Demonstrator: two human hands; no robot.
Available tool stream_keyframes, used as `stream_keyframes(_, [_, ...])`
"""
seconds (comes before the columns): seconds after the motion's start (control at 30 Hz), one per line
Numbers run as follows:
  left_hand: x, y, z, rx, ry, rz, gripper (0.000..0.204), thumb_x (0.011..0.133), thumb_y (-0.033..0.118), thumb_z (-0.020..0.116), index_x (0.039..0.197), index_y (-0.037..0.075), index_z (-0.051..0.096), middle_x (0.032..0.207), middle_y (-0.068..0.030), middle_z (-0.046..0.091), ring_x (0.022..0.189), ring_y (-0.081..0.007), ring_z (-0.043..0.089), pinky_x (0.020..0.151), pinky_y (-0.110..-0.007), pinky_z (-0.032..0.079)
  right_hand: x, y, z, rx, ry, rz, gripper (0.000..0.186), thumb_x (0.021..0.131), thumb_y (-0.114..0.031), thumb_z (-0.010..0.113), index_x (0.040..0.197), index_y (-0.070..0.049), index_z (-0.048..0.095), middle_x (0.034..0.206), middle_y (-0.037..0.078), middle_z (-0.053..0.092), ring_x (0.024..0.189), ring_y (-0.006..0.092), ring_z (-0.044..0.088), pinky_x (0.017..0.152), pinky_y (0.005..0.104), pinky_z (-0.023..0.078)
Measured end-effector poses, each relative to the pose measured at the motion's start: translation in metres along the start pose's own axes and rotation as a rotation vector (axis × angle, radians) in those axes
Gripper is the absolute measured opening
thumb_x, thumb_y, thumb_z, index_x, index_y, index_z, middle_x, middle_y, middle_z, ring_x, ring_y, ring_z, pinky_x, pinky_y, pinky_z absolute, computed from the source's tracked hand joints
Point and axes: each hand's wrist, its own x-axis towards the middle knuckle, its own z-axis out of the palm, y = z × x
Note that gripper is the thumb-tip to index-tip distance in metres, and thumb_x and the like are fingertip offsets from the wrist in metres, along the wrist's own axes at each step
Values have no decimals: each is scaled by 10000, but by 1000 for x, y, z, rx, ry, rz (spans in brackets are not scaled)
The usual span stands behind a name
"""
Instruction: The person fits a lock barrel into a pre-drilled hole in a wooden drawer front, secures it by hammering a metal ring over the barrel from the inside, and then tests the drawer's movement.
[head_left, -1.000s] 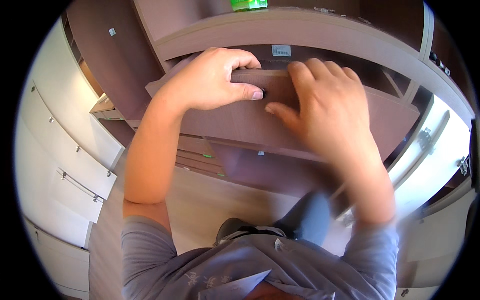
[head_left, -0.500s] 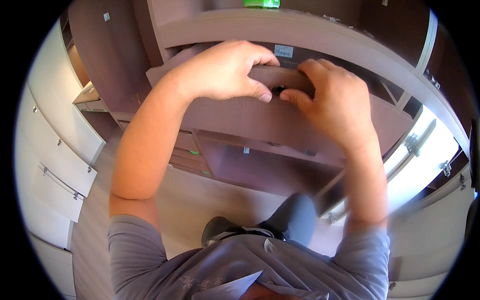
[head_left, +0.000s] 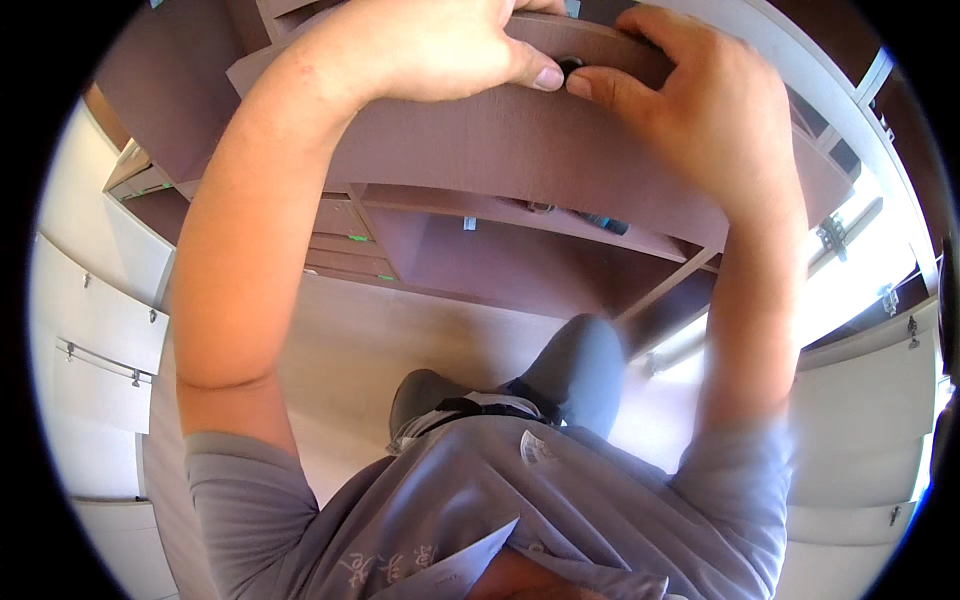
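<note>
Both my hands are on the top edge of a wide brownish-pink drawer front (head_left: pixel 490 150), which sticks out from the cabinet. My left hand (head_left: pixel 450 45) curls over the edge, its fingers behind the panel and partly cut off by the picture's top. My right hand (head_left: pixel 715 110) grips the same edge further right, fingers over the top and thumb on the front face. Between the two thumb tips shows a small dark round fitting or hole (head_left: pixel 570 66); I cannot make out which.
Under the drawer front is a cabinet compartment (head_left: pixel 530 255), with a dark bluish object (head_left: pixel 605 222) near its upper edge. White door panels (head_left: pixel 100 330) with metal hinges stand at left. A white door (head_left: pixel 855 260) with hinges is at right. My knee (head_left: pixel 580 365) is below the cabinet.
The drawer front and both hands now appear higher in the picture, as the view has shifted. My thumbs are slightly closer together. Both hands keep their hold on the top edge.
</note>
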Motion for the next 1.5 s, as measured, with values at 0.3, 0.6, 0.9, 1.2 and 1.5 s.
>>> stream_keyframes(0.3, [0,-17,10,-31,51,171,339,808,227,808,1069,19,748,943,-210,738,923,-349,710,822,-427,543,0,-24,-9,-96,6,55,290,740,-269,852,807,-16,728,743,186,698,700,393,680,665,430,545])
stream_keyframes(0.6, [14,-33,1,-138,-90,270,368,837,201,789,1123,-18,712,1013,-225,732,968,-356,701,864,-414,535,6,-22,-14,-75,-75,62,324,766,-277,859,837,12,732,734,207,683,657,365,665,629,410,522])
stream_keyframes(0.9, [8,-46,13,-178,-50,273,329,929,128,696,1214,-35,682,1061,-143,743,973,-213,678,893,-336,528,7,-18,-10,87,-166,156,369,784,-306,861,853,33,733,685,184,666,615,266,645,606,382,498])
stream_keyframes(1.2, [3,-40,14,-108,-5,270,346,928,189,710,1190,-35,679,1034,-100,728,962,-173,645,881,-321,513,4,-4,-8,154,-91,43,410,777,-358,862,815,24,716,691,210,661,635,349,641,618,428,502])
stream_keyframes(1.5, [-4,-21,28,132,87,355,344,905,196,697,1166,-27,684,1041,-119,721,979,-196,647,887,-328,509,-11,6,16,-193,124,-142,410,808,-402,827,830,-14,694,760,190,686,747,401,673,680,467,522])
